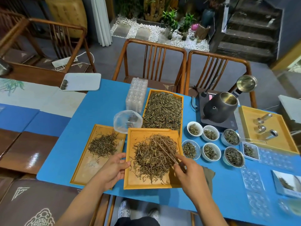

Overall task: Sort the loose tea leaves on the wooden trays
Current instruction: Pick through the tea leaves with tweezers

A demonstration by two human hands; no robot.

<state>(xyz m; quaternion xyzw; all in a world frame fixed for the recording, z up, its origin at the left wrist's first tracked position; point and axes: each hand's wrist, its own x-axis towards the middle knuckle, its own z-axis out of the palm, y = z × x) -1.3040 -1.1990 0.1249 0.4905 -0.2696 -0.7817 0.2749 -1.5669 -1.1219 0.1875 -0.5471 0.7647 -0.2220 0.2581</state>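
Left hand (114, 167) gripping the near tray's (135, 183) left edge, right hand (187, 167) pinching wooden tweezers (167, 150) tipped into its loose tea leaves (151, 159), with a smaller sorted heap (103, 145) on the left tray (84, 168) and white cups (202, 141) at right.

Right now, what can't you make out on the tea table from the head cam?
- Tweezers tips: lost in the middle tray's leaf pile; whether they pinch a leaf is too small to tell.
- Middle tray left rim: covered by the left hand.
- Plastic bag contents: blurred by the film.
- Card at right: cut by the frame edge, blurred.
- Right hand hides the tweezers' rear end.
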